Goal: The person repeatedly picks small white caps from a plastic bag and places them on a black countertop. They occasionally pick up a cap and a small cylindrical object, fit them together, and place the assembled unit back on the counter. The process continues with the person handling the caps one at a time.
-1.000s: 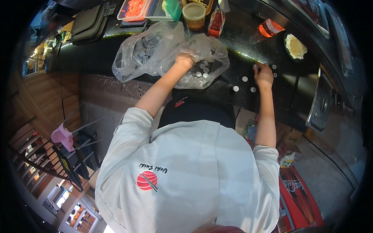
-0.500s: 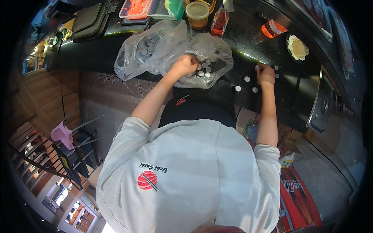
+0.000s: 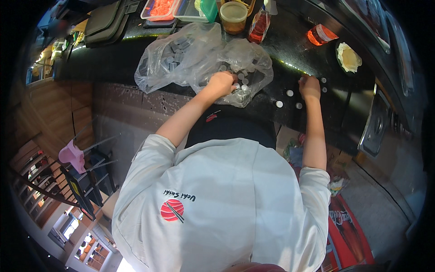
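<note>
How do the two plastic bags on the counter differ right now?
The left bag holds dark pieces; the right bag holds small white caps. The left hand reaches into the right bag, while nothing touches the left bag. The left bag lies farther from the right hand. Both are clear, crumpled and open on the black counter.

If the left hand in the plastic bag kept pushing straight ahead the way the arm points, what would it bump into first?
Most likely the small white caps just past the left hand, inside the clear plastic bag. Beyond that stand a lidded tub and a red bottle, though depth is hard to judge.
</note>
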### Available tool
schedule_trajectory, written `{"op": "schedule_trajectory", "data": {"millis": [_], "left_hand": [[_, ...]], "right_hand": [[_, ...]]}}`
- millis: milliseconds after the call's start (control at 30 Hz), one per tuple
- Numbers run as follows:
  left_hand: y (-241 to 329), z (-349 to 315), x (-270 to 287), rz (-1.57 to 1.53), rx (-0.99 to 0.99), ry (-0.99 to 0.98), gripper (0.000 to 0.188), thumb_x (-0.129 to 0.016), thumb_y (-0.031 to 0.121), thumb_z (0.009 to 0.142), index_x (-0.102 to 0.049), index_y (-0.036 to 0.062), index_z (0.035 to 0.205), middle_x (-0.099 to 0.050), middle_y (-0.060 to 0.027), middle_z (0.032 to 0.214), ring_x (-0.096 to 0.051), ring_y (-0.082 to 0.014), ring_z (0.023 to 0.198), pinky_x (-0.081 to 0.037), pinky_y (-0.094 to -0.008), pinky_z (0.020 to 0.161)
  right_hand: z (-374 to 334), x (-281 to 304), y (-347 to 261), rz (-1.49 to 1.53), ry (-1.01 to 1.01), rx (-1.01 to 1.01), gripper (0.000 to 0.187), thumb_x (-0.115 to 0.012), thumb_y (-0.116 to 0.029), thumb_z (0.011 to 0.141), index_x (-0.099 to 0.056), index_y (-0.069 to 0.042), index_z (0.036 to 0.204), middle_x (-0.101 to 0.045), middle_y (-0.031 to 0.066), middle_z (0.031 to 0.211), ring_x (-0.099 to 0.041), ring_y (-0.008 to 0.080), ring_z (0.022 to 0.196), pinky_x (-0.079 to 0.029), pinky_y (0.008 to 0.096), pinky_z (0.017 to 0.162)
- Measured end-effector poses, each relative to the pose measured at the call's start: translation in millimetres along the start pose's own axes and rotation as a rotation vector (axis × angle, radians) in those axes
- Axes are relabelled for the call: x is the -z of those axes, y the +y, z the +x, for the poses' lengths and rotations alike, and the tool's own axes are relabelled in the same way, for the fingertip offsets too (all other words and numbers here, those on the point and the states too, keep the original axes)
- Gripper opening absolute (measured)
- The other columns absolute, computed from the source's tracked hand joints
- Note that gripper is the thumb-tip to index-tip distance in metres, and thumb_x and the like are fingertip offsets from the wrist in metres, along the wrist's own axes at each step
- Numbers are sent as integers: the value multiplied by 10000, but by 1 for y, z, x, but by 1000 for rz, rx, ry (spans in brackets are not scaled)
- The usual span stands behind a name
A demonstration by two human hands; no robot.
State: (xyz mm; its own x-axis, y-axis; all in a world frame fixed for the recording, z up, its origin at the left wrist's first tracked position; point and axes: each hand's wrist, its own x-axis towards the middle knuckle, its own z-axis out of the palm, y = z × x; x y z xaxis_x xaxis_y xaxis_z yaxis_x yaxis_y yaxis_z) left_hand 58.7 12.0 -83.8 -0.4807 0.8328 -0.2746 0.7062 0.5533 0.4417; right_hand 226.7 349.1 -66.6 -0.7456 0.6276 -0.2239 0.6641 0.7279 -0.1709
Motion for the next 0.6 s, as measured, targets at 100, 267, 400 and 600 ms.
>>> {"op": "schedule_trajectory", "data": {"millis": [100,267,400,600], "left_hand": [[-2,-1,-22,22,-156,75,340,-776,319,811,-683,92,1046,-687,-142,1063,-681,-343,981,-551,-444,806],[-5,5,-32,17,-158,164,304,-750,286,838,-697,65,1039,-693,-149,908,-684,-368,926,-548,-443,804],[-4,16,-15,-408,124,-45,283,-635,307,958,-738,53,1027,-723,-130,837,-691,-275,817,-535,-414,732],[-27,26,-13,-1126,485,-341,369,-580,371,1008,-736,45,1080,-728,-95,844,-629,-185,677,-507,-337,631]], "right_hand": [[0,2,-2,21,-14,6,285,-746,-214,859,-746,-114,1125,-694,201,1130,-682,384,1035,-548,459,905],[-6,1,0,28,21,16,285,-756,-217,827,-735,-76,1074,-713,174,1078,-688,368,1016,-558,451,896],[-16,1,9,83,119,74,288,-763,-210,811,-735,-51,1049,-715,184,1027,-696,367,965,-557,445,871],[-37,33,-14,275,229,128,284,-765,-183,790,-744,-14,1017,-716,186,953,-707,351,850,-562,421,803]]}}
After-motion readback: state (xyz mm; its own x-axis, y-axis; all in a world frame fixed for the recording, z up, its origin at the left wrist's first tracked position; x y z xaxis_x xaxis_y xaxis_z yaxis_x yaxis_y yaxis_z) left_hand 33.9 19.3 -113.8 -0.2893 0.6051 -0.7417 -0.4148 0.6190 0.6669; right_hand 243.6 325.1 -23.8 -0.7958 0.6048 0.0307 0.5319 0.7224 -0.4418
